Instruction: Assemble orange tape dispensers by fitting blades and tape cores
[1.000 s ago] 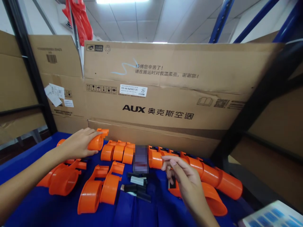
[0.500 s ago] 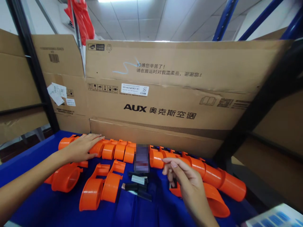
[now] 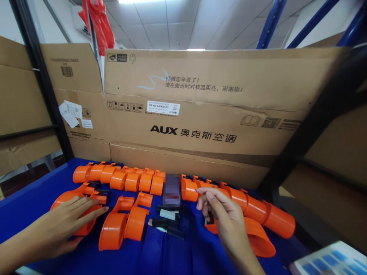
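My left hand lies palm down with fingers stretched over an orange plastic ring piece at the left, covering much of it. Two more orange ring pieces with clip arms stand to its right. Over the right side, my right hand hovers with loosely bent fingers and nothing visible in them. Beneath and beside it lies a wide-mouthed orange piece, partly hidden. Behind the hands, orange ring pieces form a left row and a right row.
A phone-like dark object, partly pixelated, leans between the rows. Small black and pale pieces lie before it on the blue surface. A cardboard wall stands behind; a dark post slants at right. A printed white box is lower right.
My left hand has moved from the back left row toward me, down onto the larger orange piece. The left row now shows fully. My right hand stays nearly still.
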`<state>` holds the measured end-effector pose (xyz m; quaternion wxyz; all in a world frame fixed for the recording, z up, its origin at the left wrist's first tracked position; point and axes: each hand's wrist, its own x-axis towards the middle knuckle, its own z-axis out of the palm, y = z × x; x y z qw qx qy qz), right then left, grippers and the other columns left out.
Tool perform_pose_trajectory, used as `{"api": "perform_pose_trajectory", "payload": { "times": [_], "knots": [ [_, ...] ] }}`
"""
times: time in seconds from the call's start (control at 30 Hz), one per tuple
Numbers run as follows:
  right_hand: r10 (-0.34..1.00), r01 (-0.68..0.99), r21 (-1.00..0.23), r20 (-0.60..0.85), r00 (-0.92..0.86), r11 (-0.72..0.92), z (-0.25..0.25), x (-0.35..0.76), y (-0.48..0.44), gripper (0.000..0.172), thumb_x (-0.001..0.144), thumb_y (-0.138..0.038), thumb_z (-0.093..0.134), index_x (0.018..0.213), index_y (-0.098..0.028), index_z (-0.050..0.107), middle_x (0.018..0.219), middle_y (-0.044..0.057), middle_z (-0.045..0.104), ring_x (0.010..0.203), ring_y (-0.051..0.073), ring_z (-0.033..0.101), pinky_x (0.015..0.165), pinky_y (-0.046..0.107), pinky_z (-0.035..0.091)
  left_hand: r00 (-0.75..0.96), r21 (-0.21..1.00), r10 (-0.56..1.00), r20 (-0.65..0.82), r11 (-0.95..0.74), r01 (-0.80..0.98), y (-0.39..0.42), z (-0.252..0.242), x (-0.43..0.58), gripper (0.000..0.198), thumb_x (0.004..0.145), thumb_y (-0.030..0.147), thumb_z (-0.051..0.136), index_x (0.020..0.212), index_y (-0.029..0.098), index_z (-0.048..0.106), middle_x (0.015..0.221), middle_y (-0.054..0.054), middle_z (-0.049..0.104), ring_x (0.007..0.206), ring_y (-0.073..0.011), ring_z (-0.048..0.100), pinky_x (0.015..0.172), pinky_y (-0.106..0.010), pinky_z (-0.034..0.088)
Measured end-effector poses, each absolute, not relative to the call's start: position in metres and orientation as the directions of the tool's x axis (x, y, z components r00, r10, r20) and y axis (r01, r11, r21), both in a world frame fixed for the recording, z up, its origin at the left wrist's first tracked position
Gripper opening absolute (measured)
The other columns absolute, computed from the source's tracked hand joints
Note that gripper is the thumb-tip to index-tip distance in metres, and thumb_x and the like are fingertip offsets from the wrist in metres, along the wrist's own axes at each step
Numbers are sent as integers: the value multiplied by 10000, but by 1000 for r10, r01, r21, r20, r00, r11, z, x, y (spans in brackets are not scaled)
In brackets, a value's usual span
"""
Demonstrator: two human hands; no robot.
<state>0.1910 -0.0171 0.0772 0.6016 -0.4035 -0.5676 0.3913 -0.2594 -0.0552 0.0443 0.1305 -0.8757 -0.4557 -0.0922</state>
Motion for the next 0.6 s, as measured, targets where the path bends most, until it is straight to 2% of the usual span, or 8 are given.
{"api": "perform_pose_trajectory", "payload": {
  "times": [0.1,0.23,0.37,0.47,0.53,0.6],
  "knots": [
    [928,-1,-930,367,62,368,78,192,-16,359,922,-513,624,1033,-190,737,669,27,638,508,139,488,437,253,386,648,-174,734,202,-624,761,-57,59,-269,950,684,177,687,1553,406,380,1485,-19,594,1291,-357,591,1077,-471,468],
    [931,44,-930,365,25,364,79,185,-17,388,930,-529,612,1057,-182,731,674,25,641,513,131,476,446,243,370,597,-213,712,369,-561,800,-65,93,-255,871,781,268,691,1560,437,341,1525,16,550,1297,-368,571,1101,-543,428],
    [944,59,-951,292,-150,304,72,171,-19,456,954,-533,587,1242,-188,665,764,30,670,556,124,494,467,229,388,746,-281,506,433,-711,645,-65,111,-189,772,841,277,712,1536,405,402,1566,-42,499,1261,-362,595,1063,-520,450],
    [938,27,-973,213,-273,229,61,164,-18,587,950,-519,606,1443,-219,500,861,31,681,627,137,562,489,226,427,772,-162,433,466,-815,556,-58,104,-124,804,833,138,678,1540,392,394,1611,-97,421,1301,-370,574,1052,-530,452],
    [937,-6,-981,189,-292,196,54,165,-14,652,930,-503,637,1488,-236,433,794,-8,647,604,134,565,498,228,433,776,-29,404,484,-879,475,-52,96,-85,829,817,97,674,1544,374,390,1608,-119,421,1329,-377,553,1050,-528,454],
    [951,-53,-981,192,-243,184,49,170,-7,667,900,-482,671,1476,-242,433,721,-44,605,537,117,528,487,225,415,773,71,395,497,-906,417,-44,90,-57,826,819,100,683,1543,372,391,1621,-138,388,1326,-391,552,1058,-571,431]
  ]
}}
